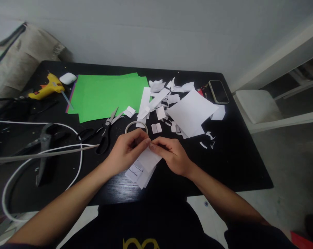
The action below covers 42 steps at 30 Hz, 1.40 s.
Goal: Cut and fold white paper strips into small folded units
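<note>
Paper (150, 159), probably light, limp and quick to crease, is best held by its edges; left hand (127, 150) and right hand (174, 157) come together, seemingly clamped on its far edge, over the table (239, 160). That black surface carries white scraps (161, 113) before a grey wall (146, 38).

The left hand (126, 148) and right hand (173, 155) met at the fingertips, pinching the top of a piece of paper (150, 159) above more folded papers (134, 173) on the black table (239, 166). Just beyond the hands lay a ring (129, 123), with white scraps (160, 113) and a larger white sheet (191, 112) behind it. Green sheets (107, 95), scissors (106, 133) and a yellow glue gun (49, 88) lay to the left; a phone (218, 92) rested near the far right corner.
</note>
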Motion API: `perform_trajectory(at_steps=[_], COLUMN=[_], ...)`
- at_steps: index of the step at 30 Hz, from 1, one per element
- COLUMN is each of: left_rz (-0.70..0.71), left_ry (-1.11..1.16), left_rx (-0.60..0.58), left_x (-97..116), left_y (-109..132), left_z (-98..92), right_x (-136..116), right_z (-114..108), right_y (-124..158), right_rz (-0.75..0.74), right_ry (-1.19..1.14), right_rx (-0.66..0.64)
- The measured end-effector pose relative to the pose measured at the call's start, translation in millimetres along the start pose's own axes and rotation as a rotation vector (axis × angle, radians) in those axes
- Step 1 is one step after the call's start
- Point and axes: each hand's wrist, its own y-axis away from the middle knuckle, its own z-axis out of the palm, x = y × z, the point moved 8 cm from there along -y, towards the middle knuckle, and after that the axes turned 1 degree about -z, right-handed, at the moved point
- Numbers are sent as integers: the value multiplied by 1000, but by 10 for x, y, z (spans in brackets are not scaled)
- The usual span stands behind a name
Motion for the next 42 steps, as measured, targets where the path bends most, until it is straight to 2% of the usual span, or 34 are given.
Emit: perform_trajectory(at_steps=[7, 13, 19, 26, 30, 35, 42], left_rz=[-77, -91, -52, -118, -131, -190, -138], left_ry=[63, -9, -16, -2, 36, 99, 120], left_rx=[13, -94, -190, -144, -72, -56, -2], left_x=[-72, -52, 19, -26, -64, -140, -74], left_y=[-11, -25, -26, -28, -59, -66, -82], left_z=[-8, 8, 59, -8, -60, -63, -110], right_x=[11, 46, 61, 94, 135, 145, 210], right_z=[-2, -43, -21, -87, -55, -8, -11], right_y=[-1, -9, -35, -42, -42, -42, -55], right_rz=[22, 24, 59, 84, 135, 157, 201], right_ry=[-18, -60, -145, -213, -311, -357, -356], right_rx=[1, 46, 1, 74, 43, 2, 23])
